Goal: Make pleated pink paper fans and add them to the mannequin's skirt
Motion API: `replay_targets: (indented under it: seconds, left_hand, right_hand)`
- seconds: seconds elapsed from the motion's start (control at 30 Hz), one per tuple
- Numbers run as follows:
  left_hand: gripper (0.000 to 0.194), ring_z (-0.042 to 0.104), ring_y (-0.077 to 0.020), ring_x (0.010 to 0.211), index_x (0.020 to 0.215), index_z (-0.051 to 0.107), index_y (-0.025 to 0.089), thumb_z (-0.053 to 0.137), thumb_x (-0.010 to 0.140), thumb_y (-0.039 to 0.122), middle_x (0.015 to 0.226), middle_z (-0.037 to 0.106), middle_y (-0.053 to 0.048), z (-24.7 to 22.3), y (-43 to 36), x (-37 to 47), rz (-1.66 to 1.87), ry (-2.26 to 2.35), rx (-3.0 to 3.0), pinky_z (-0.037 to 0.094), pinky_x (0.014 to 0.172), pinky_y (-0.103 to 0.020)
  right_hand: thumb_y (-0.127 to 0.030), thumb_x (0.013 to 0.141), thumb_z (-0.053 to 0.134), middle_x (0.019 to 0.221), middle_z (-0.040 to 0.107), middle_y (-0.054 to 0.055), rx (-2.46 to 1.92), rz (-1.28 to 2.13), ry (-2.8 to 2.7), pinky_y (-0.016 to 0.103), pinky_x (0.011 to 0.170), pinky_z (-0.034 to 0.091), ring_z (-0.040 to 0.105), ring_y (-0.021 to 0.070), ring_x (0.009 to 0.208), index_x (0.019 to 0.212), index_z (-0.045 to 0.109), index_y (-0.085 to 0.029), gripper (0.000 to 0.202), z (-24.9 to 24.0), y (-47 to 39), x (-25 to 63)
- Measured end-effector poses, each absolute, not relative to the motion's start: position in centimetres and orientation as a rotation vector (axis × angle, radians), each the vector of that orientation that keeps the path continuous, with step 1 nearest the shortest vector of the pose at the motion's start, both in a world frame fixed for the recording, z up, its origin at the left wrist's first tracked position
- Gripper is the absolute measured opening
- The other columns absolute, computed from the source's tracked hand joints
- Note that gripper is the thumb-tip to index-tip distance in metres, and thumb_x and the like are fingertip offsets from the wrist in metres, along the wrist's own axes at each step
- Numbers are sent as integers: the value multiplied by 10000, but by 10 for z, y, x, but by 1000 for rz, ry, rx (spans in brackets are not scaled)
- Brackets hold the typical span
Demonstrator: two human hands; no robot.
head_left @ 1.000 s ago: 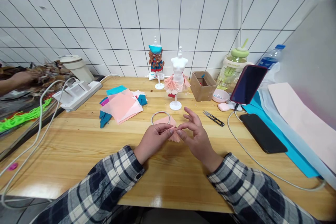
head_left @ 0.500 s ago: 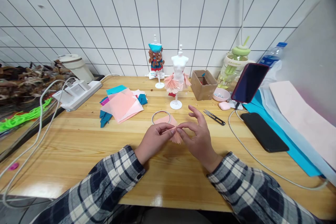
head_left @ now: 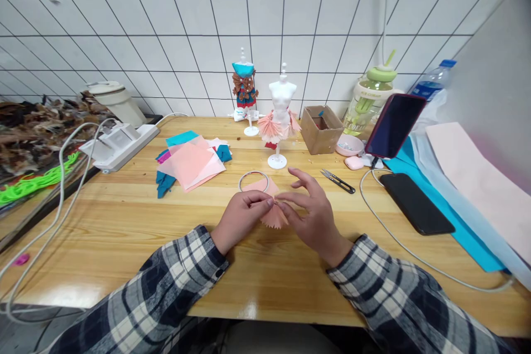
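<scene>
Both hands meet over the front middle of the table. My left hand pinches the gathered top of a pleated peach paper fan between thumb and finger. From the other side, my right hand pinches the same gathered point with thumb and index finger, its other fingers raised. The fan's zigzag edge hangs down between the hands. Just behind them a metal ring lies partly over a flat peach sheet. Farther back stands a white mannequin with pleated peach pieces round its hips.
Snips lie right of the hands, near a black phone and its cable. Peach and blue sheets are piled at left. A cardboard box, bottle and dressed mannequin stand behind.
The fan's pleated edge has swung slightly left and shows more spread out. My right hand's raised fingers have shifted a little left. The view has tilted slightly.
</scene>
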State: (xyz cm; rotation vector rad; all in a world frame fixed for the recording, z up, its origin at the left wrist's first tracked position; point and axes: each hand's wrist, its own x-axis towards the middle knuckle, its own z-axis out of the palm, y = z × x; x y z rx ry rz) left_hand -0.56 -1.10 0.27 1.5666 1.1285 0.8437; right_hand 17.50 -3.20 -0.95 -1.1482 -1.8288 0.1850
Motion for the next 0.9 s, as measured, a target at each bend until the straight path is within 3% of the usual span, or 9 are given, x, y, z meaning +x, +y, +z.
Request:
replay_targets:
  seconds: [0.1, 0.3, 0.53, 0.73, 0.9]
  left_hand:
    - [230, 593, -175, 710, 732, 723, 155, 622, 784, 355, 727, 692, -33, 2, -10, -6, 856, 1186, 1594, 441, 659, -263]
    - [270, 580, -165, 693, 746, 734, 151, 606, 807, 380, 714, 686, -29, 2, -10, -6, 823, 1154, 1638, 434, 647, -255]
    - [302, 563, -159, 679, 762, 726, 130, 600, 807, 401, 709, 678, -34, 3, -11, -6, 771, 1160, 1650, 422, 627, -245]
    - [325, 521, -137, 634, 755, 720, 115, 593, 814, 409, 648, 629, -19, 2, -12, -5, 743, 1162, 1671, 392, 590, -231]
    - [288, 565, -146, 672, 793, 734, 131, 601, 818, 385, 722, 682, -33, 2, -13, -3, 748, 1182, 1719, 409, 617, -230]
  right_hand:
    - [-272, 864, 578, 1333, 518, 81, -1115, 306, -1742, 424, 902, 485, 613, 204, 917, 1090, 681, -266, 248, -10, -27, 182]
    - [-278, 828, 649, 1286, 565, 45, -1078, 156, -1948, 439, 884, 455, 573, 226, 983, 827, 727, -275, 78, -12, -18, 190]
    - [-321, 859, 635, 1286, 591, 13, -1032, 5, -2040, 424, 901, 393, 560, 230, 1072, 855, 736, -323, 101, -10, -21, 189]
    - [-282, 861, 622, 1300, 585, 25, -1064, 16, -2075, 432, 918, 355, 559, 232, 1076, 843, 703, -274, 84, -6, -23, 189]
    - [-264, 833, 636, 1303, 571, 39, -1076, 133, -2075, 426, 906, 350, 572, 220, 1024, 829, 674, -250, 41, -7, -24, 188]
